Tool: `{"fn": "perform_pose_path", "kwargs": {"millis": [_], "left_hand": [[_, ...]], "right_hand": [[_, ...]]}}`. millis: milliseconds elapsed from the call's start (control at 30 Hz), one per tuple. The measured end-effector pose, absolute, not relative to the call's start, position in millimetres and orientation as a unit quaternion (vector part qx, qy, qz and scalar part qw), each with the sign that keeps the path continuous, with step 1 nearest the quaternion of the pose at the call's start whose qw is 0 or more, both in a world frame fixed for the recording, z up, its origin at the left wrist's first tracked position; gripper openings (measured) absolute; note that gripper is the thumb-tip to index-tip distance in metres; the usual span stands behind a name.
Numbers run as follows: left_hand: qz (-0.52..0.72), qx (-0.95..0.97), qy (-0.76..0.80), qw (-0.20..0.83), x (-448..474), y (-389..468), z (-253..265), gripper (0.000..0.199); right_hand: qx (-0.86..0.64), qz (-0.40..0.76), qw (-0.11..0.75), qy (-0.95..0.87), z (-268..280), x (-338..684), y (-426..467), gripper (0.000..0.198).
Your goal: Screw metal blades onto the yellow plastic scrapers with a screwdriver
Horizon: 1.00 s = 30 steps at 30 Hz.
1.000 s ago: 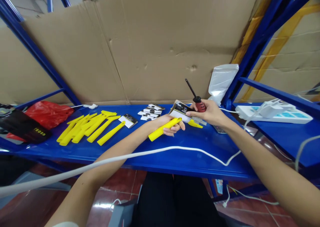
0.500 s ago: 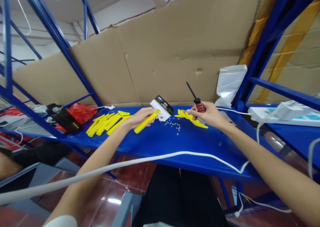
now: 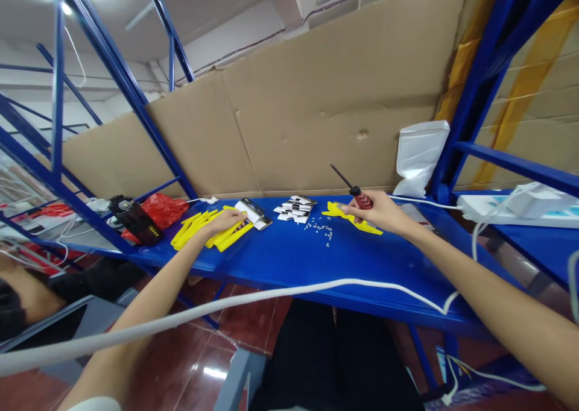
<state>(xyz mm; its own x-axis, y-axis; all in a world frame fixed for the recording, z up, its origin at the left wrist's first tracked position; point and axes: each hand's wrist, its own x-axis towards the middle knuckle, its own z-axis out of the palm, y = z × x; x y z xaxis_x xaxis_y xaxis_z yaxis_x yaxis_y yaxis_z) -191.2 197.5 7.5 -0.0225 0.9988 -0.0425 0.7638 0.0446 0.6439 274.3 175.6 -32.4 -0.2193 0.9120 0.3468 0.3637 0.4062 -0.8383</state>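
A thick white cable (image 3: 271, 295) sags across the lower frame, nearest of all, in front of the glossy blue metal shelf (image 3: 289, 260). Left of centre, the left hand (image 3: 226, 221) lies flat with fingers spread on a heap of smooth yellow plastic handles (image 3: 199, 230), their long axes running lower left to upper right. Right of centre, the right hand (image 3: 377, 211) is closed around the red grip of a screwdriver (image 3: 355, 189), whose dark shaft points up and left. Beneath it lie yellow pieces (image 3: 357, 223); small screws (image 3: 322, 228) scatter between the hands. Behind stand black-and-white cards (image 3: 294, 208), a red bag (image 3: 163, 209) and creased brown cardboard (image 3: 316, 116).
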Motion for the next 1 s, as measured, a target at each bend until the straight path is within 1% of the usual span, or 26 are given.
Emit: {"fn": "perform_pose_path", "kwargs": {"millis": [67, 233, 367, 700, 867, 1000], "left_hand": [[0.217, 0.673, 0.668, 0.231, -196, 199, 6, 0.026], [0.214, 0.693, 0.670, 0.158, -211, 197, -1, 0.027], [0.206, 0.703, 0.674, 0.089, -227, 199, -5, 0.022], [0.088, 0.701, 0.707, -0.014, -245, 209, -8, 0.024], [0.108, 0.679, 0.722, -0.082, -243, 201, 6, 0.032], [0.171, 0.669, 0.715, -0.113, -239, 197, 31, 0.035]], "right_hand": [[-0.454, 0.309, 0.433, -0.715, -30, 275, 174, 0.065], [-0.458, 0.296, 0.425, -0.722, -30, 277, 175, 0.065], [-0.462, 0.277, 0.427, -0.727, -36, 280, 181, 0.065], [-0.481, 0.244, 0.419, -0.730, -39, 283, 185, 0.062], [-0.488, 0.233, 0.428, -0.724, -41, 286, 190, 0.065], [-0.492, 0.219, 0.427, -0.726, -43, 287, 192, 0.061]]}}
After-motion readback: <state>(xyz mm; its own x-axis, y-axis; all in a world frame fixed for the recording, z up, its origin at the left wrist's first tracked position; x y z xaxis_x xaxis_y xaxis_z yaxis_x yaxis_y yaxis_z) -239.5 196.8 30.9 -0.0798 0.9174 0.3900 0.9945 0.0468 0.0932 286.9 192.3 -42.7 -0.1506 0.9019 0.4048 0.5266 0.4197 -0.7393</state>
